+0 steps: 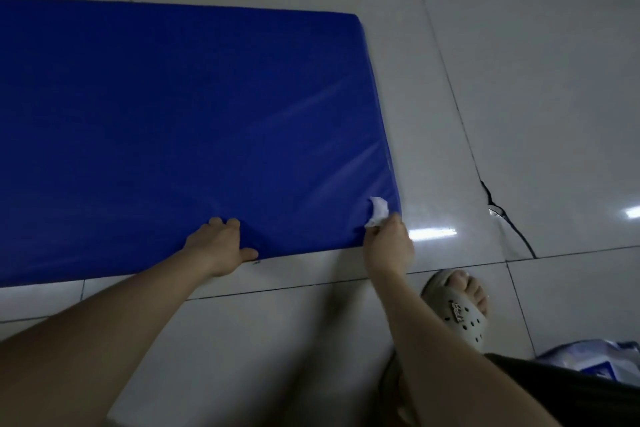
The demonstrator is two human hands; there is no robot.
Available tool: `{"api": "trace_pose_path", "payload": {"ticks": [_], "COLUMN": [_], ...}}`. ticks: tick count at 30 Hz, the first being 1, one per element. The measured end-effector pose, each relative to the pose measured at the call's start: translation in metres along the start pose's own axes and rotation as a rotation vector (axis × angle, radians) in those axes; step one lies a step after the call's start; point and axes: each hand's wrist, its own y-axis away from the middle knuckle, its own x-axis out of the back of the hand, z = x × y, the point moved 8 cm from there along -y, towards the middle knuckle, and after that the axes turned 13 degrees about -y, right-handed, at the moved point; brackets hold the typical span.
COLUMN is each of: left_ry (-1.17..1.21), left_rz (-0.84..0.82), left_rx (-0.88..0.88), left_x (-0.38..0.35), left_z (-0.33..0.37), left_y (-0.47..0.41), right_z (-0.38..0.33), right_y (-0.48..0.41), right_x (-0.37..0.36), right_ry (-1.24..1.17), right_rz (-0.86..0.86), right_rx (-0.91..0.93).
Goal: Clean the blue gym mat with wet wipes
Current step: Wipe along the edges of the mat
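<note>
The blue mat (173,121) lies flat on the tiled floor (519,80), toward 10 o'clock. At its 5 o'clock corner the right hand (389,246) pinches a crumpled white wipe (378,212) against it; the left hand (221,246) grips its near edge at 6 o'clock. A sandalled foot (460,305) stands at 4 o'clock.

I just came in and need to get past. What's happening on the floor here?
A person is leaning over a blue mat that lies on the tiled floor. The left hand grips the mat's near edge and dents it. The right hand holds a crumpled white wipe against the mat's near right corner. A foot in a pale slipper stands beside the mat, and a plastic packet lies at the lower right.
</note>
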Motion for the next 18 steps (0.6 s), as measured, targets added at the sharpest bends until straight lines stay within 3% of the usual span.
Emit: {"api": "trace_pose_path", "payload": {"ticks": [4, 7, 9, 14, 18], "left_ry": [-0.016, -0.036, -0.022, -0.001, 0.003], "left_rz": [0.006, 0.003, -0.007, -0.011, -0.006], "left_rx": [0.01, 0.026, 0.022, 0.014, 0.01], "left_x": [0.001, 0.003, 0.003, 0.002, 0.003], "left_z": [0.001, 0.001, 0.001, 0.001, 0.002], "left_y": [0.0, -0.001, -0.001, 0.0, 0.0], "right_z": [-0.06, -0.079, -0.063, 0.012, 0.014], "right_y": [0.077, 0.094, 0.066, -0.031, -0.027], "right_x": [-0.07, -0.087, -0.064, 0.026, 0.021], "right_ry": [-0.002, 0.023, 0.084, 0.112, 0.045], "right_rz": [-0.242, -0.327, -0.277, -0.022, 0.002], "right_rx": [0.325, 0.44, 0.411, 0.123, 0.117]}}
